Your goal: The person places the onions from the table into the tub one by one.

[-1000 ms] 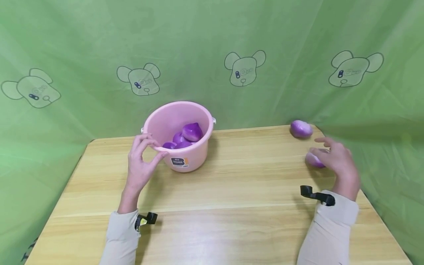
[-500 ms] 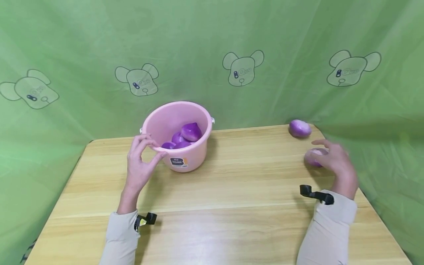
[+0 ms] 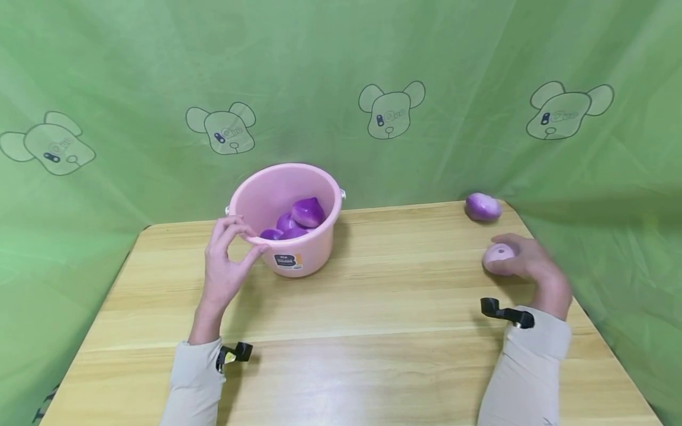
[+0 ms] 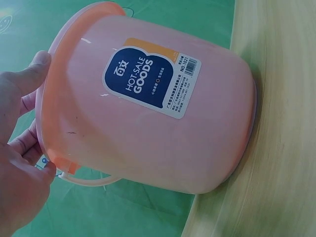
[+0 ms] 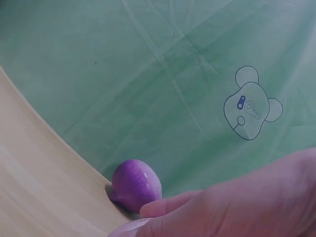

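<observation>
At the right of the head view, a pale purple onion point(image 3: 497, 260) sits between the thumb and fingers of my right hand point(image 3: 530, 263), which grips it at the tabletop. Only a sliver of the held onion point(image 5: 129, 230) shows along the bottom of the right wrist view. Farther back lies another purple onion point(image 3: 483, 207), near the table's corner. My left hand point(image 3: 226, 263) pinches the near left rim of a pink bucket point(image 3: 306, 254), thumb outside and fingers over the edge. Several purple onions point(image 3: 308, 212) lie inside the bucket; their lower parts are hidden.
The wooden table point(image 3: 373, 331) ends at the back against a green curtain point(image 3: 319, 71) printed with bear heads. That curtain also hangs close on both sides. A white bucket handle point(image 4: 91, 181) hangs down in the left wrist view.
My right hand has come down and slightly left onto the nearer onion, turning it so its pale root end shows. The left hand stays on the bucket rim.
</observation>
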Demonstrator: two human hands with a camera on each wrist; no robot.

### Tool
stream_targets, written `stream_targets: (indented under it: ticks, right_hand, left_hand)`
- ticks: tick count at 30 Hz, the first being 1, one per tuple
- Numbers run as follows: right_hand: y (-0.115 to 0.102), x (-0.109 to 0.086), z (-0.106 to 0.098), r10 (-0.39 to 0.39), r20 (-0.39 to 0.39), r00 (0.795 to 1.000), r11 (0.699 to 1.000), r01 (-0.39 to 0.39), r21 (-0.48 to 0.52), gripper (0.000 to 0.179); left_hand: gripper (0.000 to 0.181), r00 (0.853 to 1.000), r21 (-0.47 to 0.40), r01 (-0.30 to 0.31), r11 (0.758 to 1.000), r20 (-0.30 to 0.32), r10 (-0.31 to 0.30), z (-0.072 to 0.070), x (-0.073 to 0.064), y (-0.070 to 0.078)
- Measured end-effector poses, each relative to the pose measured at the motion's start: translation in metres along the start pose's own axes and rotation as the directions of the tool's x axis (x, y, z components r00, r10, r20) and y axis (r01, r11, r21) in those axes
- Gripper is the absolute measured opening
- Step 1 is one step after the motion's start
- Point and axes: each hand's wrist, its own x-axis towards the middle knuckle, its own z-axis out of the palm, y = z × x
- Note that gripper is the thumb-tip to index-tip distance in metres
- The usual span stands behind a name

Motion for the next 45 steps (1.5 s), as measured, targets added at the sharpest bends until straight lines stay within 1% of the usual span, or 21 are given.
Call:
stream_targets:
  ticks: [4,8,14,23,29,35,42,45]
  right_hand:
    - [0.000,0.001,0.001,0.009,0.030,1.000,1.000,-0.010,0.014,0.077]
    - [0.001,0.001,0.002,0.020,0.032,0.999,1.000,-0.021,0.020,0.076]
    - [0.003,0.001,0.002,0.016,0.020,1.000,1.000,-0.016,0.020,0.077]
    - [-0.004,-0.001,0.002,0.000,-0.028,1.000,1.000,0.001,0.030,0.078]
    - [-0.010,-0.004,-0.002,-0.011,-0.069,0.998,1.000,0.012,0.013,0.078]
    - [-0.015,-0.007,-0.005,-0.028,-0.087,0.996,1.000,0.027,-0.009,0.078]
    - [-0.021,-0.009,-0.007,-0.059,-0.118,0.991,0.998,0.056,-0.026,0.076]
    - [-0.023,-0.009,-0.008,-0.065,-0.129,0.989,0.998,0.062,-0.031,0.075]
  left_hand:
    - [0.030,1.000,-0.007,-0.007,1.000,-0.004,0.007,0.000,0.000,-0.001]
    - [0.030,1.000,-0.008,-0.010,1.000,-0.006,0.010,0.000,0.000,-0.002]
    - [0.031,1.000,-0.012,-0.015,1.000,-0.004,0.015,0.000,0.000,-0.001]
    - [0.031,1.000,0.001,-0.017,1.000,-0.007,0.017,0.000,-0.001,-0.002]
    - [0.030,1.000,-0.004,-0.020,1.000,-0.005,0.020,0.000,0.000,0.002]
    - [0.030,1.000,0.000,-0.018,1.000,-0.002,0.018,0.000,0.000,0.002]
    - [0.031,1.000,-0.003,-0.016,1.000,-0.007,0.016,0.001,0.001,-0.002]
    - [0.030,1.000,0.003,-0.014,1.000,-0.004,0.014,0.000,0.001,0.000]
